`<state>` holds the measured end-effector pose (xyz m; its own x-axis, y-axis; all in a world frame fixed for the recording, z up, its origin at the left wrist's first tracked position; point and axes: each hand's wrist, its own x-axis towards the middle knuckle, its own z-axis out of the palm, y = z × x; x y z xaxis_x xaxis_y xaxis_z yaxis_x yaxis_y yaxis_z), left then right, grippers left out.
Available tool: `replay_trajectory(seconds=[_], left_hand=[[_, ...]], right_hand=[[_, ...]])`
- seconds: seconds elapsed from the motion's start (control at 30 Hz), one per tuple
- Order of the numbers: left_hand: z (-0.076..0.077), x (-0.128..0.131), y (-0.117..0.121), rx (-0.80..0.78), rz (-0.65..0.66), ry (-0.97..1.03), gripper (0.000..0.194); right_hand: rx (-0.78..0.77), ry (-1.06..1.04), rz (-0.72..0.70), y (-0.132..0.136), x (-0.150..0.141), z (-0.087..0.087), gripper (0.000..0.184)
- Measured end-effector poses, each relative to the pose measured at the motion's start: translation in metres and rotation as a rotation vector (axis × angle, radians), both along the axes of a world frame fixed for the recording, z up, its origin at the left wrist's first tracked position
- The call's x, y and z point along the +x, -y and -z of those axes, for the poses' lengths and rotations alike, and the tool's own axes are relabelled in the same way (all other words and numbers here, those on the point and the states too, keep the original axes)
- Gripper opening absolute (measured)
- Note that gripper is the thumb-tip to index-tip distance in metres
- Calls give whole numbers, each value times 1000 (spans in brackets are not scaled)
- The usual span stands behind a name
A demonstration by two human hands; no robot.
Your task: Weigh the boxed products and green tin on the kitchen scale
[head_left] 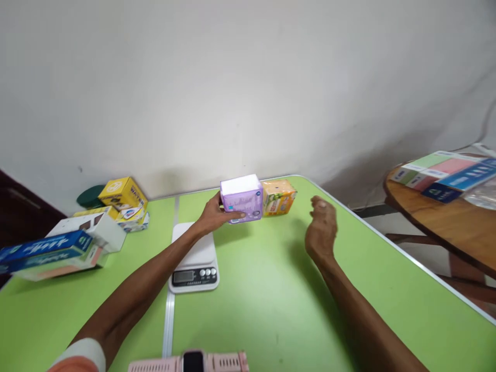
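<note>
My left hand [214, 213] grips a purple and white box [243, 200] from its left side, thumb across the front face. Right behind and beside that box, an orange carton [277, 197] stands at the back of the table; I cannot tell whether the two touch. My right hand [322, 227] is raised to the right of the orange carton, with nothing in it and its fingers partly curled but apart from the thumb. Under my left forearm lies a white digital kitchen scale [195, 258], its platform partly hidden by the arm.
On the left of the green table [248, 320] are a yellow box [122, 194], a white box [110, 232] and a blue box [46, 250]. A pink-strapped watch [192, 361] lies at the near edge. A wooden table [437, 222] with flat boxes stands at right.
</note>
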<state>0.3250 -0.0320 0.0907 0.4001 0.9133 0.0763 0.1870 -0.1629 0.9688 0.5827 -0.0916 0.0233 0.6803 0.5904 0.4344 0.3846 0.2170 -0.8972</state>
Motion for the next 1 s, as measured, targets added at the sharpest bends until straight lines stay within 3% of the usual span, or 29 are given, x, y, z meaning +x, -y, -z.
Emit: replay_trajectory(seconds=[0.07, 0.17, 0.27, 0.4, 0.5, 0.63, 0.73, 0.83, 1.0], left_hand=[[-15, -31, 26, 48, 15, -41, 79], [-22, -83, 63, 115, -40, -124, 74], [-12, -127, 88, 148, -142, -168, 72], [11, -158, 98, 150, -240, -153, 70], [22, -164, 98, 152, -266, -137, 78], [39, -176, 103, 156, -278, -73, 107], [62, -193, 107, 53, -392, 96, 89], [81, -206, 109, -24, -541, 266, 83], [82, -200, 116, 17, -547, 189, 80]], right_hand=[[28, 138, -30, 28, -34, -16, 70], [40, 190, -372, 58, -104, -31, 57], [34, 181, -625, 68, -171, -33, 52], [3, 203, -706, 65, -224, -25, 51], [-36, 210, -694, 61, -231, -17, 56], [-136, 121, -565, 56, -209, 3, 66], [-221, 62, -426, 49, -182, 20, 70], [-259, 78, -394, 44, -164, 29, 69], [-297, 60, -427, 49, -170, 20, 72]])
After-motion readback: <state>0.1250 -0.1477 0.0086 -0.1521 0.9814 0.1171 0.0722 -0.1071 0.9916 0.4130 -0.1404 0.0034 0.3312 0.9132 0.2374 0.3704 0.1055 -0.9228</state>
